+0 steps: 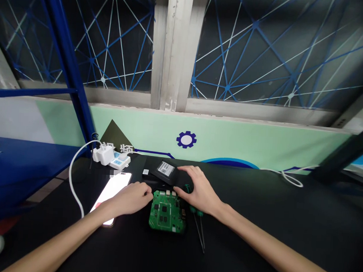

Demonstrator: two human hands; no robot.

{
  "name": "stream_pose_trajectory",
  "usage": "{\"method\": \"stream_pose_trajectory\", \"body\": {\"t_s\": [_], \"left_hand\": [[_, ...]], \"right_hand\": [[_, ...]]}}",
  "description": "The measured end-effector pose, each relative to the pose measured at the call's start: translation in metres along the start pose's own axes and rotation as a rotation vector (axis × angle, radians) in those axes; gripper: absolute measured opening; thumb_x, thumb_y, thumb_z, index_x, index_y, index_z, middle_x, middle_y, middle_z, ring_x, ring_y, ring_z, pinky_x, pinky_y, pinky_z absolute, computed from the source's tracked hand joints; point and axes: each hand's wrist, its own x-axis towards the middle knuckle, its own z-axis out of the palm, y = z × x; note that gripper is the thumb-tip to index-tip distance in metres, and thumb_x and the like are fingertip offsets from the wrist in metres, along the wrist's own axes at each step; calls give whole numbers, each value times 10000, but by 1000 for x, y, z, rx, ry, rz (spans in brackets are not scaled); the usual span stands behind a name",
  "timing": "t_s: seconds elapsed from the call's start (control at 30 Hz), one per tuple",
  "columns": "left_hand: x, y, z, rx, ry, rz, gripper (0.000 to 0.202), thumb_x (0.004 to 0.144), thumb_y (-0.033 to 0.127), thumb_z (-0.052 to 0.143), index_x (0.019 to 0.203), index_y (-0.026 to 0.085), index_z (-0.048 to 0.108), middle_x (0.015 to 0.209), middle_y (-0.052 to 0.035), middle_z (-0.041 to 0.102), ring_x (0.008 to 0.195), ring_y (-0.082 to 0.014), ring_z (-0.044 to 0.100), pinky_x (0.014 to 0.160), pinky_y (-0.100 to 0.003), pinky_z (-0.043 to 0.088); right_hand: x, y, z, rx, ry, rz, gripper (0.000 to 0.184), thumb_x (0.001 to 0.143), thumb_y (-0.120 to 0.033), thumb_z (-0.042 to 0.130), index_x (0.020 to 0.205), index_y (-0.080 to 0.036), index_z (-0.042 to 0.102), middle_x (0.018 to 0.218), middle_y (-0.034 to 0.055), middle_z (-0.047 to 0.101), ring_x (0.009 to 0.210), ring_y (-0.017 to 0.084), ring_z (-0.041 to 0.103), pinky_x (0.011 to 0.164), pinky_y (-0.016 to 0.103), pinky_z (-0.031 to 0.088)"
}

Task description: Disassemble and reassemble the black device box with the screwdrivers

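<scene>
A green circuit board (167, 216) lies flat on the black table top (256, 219) in front of me. My left hand (132, 198) rests at the board's top left corner, fingers curled with the fingertips against its edge. My right hand (197, 189) lies over the black device case (168, 172) behind the board; its fingers stretch across the case and its thumb reaches toward the board's top edge. A green-handled screwdriver (196, 217) lies under my right palm, its shaft pointing toward me.
A white phone with a lit screen (113, 191) lies under my left wrist. A white power strip with a plugged-in charger (112, 158) and its cable (73, 179) sit at the back left. A white cable (290, 179) lies at the back right. A blue frame (70, 67) stands to the left.
</scene>
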Motion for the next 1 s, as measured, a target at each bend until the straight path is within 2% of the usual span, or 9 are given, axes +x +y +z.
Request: {"method": "stream_pose_trajectory", "body": {"t_s": [0.13, 0.2, 0.3, 0.43, 0.57, 0.67, 0.77, 0.87, 1.0], "left_hand": [[0, 0, -1, 1, 3, -4, 319, 911, 277, 405, 602, 225, 467, 653, 3, 593, 599, -179, 559, 548, -290, 311], [0, 0, -1, 6, 7, -4, 317, 905, 271, 409, 595, 224, 455, 634, 7, 578, 584, -176, 546, 541, -290, 302], [-1, 1, -1, 9, 6, -1, 311, 902, 265, 408, 599, 223, 460, 628, 11, 581, 572, -173, 541, 536, -289, 298], [-3, 5, -3, 11, 24, -3, 291, 883, 260, 428, 599, 223, 480, 644, 3, 598, 588, -182, 551, 541, -292, 297], [-4, 6, -6, 8, 68, -7, 294, 882, 248, 400, 604, 227, 493, 658, -5, 595, 639, -203, 570, 571, -290, 312], [-2, 5, -7, -2, 118, -7, 278, 884, 249, 400, 625, 227, 499, 685, -13, 600, 696, -216, 584, 589, -290, 319], [-1, 7, -6, -23, 190, 0, 288, 925, 299, 381, 675, 227, 504, 674, -5, 578, 667, -204, 564, 577, -291, 302], [-3, 11, -6, -53, 245, 22, 311, 975, 387, 340, 800, 236, 547, 638, 25, 554, 607, -185, 533, 560, -291, 287], [-4, 15, -2, -81, 242, 76, 309, 983, 438, 360, 1028, 245, 596, 596, 62, 528, 593, -176, 533, 570, -282, 307]], "right_hand": [[25, 5, 13, -133, -91, 71, 804, 726, -561, 758, 1391, -207, 479, 1375, 149, 561, 1217, 374, 496, 1003, 544, 415], [36, 9, 19, -146, -145, 110, 898, 691, -633, 756, 1428, -222, 451, 1388, 156, 551, 1229, 391, 492, 998, 570, 407], [48, 14, 25, -99, -211, 125, 892, 664, -628, 781, 1399, -217, 487, 1342, 153, 577, 1245, 377, 487, 1011, 556, 399], [50, 15, 23, -21, -155, 89, 793, 636, -524, 833, 1299, -194, 549, 1201, 129, 628, 1155, 324, 528, 973, 478, 430], [39, 13, 9, 37, -79, 36, 626, 654, -454, 825, 1173, -205, 579, 1118, 86, 627, 1082, 290, 538, 938, 458, 438], [22, 12, -5, 108, -84, 25, 556, 652, -398, 824, 1118, -230, 573, 1106, 67, 608, 1026, 265, 555, 879, 427, 462], [0, 8, -16, 142, -107, -19, 553, 607, -323, 838, 1072, -241, 550, 1103, 63, 604, 990, 263, 563, 876, 431, 463], [-20, 2, -20, 198, -142, -83, 546, 556, -278, 847, 994, -245, 523, 1188, 72, 592, 1039, 276, 558, 914, 439, 456], [-33, -6, -18, 225, -173, -89, 564, 512, -273, 861, 952, -240, 509, 1234, 94, 573, 1064, 290, 564, 907, 425, 466]]}}
